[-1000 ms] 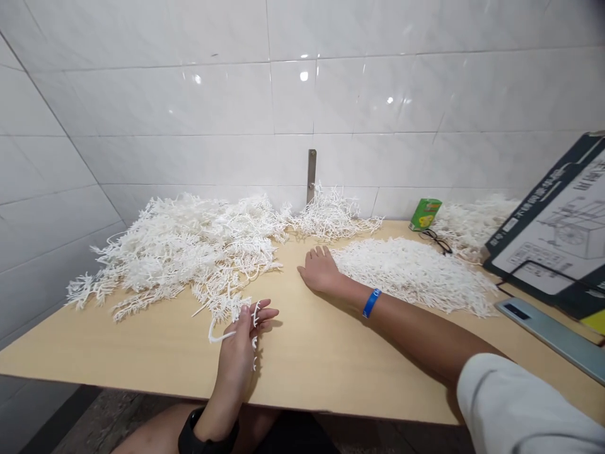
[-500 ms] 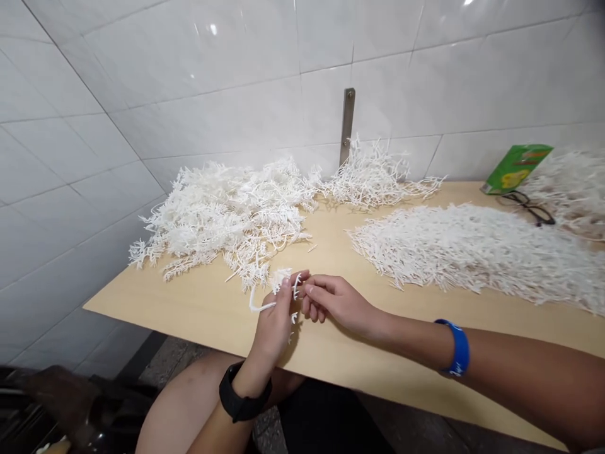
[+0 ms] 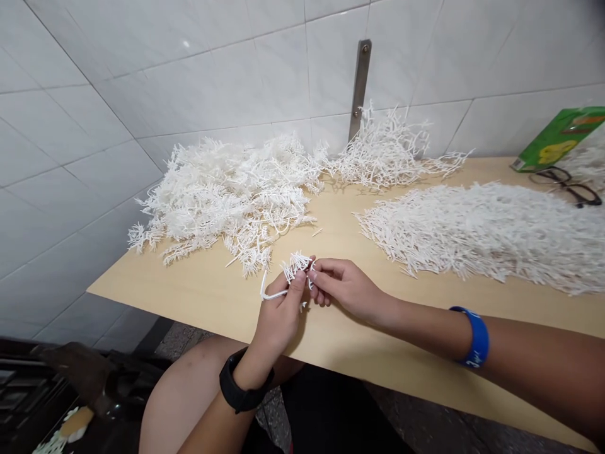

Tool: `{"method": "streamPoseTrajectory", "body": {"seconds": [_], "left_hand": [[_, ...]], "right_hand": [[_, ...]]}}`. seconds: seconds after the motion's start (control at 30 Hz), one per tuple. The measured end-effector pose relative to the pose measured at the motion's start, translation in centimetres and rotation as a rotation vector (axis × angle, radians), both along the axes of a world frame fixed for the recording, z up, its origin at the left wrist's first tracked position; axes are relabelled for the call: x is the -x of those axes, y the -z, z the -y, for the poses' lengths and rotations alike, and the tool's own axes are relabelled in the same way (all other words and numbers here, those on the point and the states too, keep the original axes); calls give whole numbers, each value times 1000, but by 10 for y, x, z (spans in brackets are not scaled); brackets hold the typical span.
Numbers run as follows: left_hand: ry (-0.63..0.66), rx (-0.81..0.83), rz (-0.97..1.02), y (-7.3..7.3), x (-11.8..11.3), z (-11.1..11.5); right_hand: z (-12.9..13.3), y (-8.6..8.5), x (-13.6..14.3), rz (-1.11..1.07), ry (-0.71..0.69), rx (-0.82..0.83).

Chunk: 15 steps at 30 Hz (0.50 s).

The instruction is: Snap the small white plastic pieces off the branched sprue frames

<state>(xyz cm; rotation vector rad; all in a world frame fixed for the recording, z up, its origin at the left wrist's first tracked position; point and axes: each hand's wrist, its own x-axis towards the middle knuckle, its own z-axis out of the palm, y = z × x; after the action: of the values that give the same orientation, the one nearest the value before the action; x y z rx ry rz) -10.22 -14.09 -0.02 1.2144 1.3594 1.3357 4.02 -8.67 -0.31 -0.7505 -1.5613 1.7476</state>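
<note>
A white branched plastic piece (image 3: 297,265) is held in my left hand (image 3: 280,315), its bent stem sticking out to the left. My right hand (image 3: 347,290) pinches the right side of the same piece, fingertips close to my left thumb. Behind my left hand lies a large heap of white branched pieces (image 3: 227,189). A long, flatter pile of thin white pieces (image 3: 491,233) spreads over the table on the right.
The wooden table (image 3: 155,284) meets a tiled wall. A smaller white tangle (image 3: 382,151) sits by a metal bracket (image 3: 361,82). At the back right are a green box (image 3: 558,140) and dark-framed glasses (image 3: 567,184). A small loose bit (image 3: 317,232) lies mid-table.
The view has shifted slightly down and left. My right fingers have closed in against my left fingertips and now touch the white piece.
</note>
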Motion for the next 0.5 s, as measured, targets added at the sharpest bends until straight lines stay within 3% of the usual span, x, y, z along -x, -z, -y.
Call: {"method": "streamPoseTrajectory", "body": {"seconds": [0.13, 0.23, 0.3, 0.37, 0.43, 0.5], "left_hand": [[-144, -13, 28, 3, 2, -1], [-12, -10, -80, -1, 2, -1], [174, 4, -205, -5, 1, 0], [265, 43, -268, -7, 2, 2], [251, 68, -257, -8, 3, 2], [206, 64, -211, -7, 4, 1]], "right_hand": [[1, -1, -4, 21, 258, -196], [1, -3, -9, 92, 357, -515], [0, -4, -12, 121, 285, -742], [0, -4, -14, 92, 147, -967], [-2, -3, -15, 40, 32, -1098], [-4, -3, -15, 41, 15, -1065]]}}
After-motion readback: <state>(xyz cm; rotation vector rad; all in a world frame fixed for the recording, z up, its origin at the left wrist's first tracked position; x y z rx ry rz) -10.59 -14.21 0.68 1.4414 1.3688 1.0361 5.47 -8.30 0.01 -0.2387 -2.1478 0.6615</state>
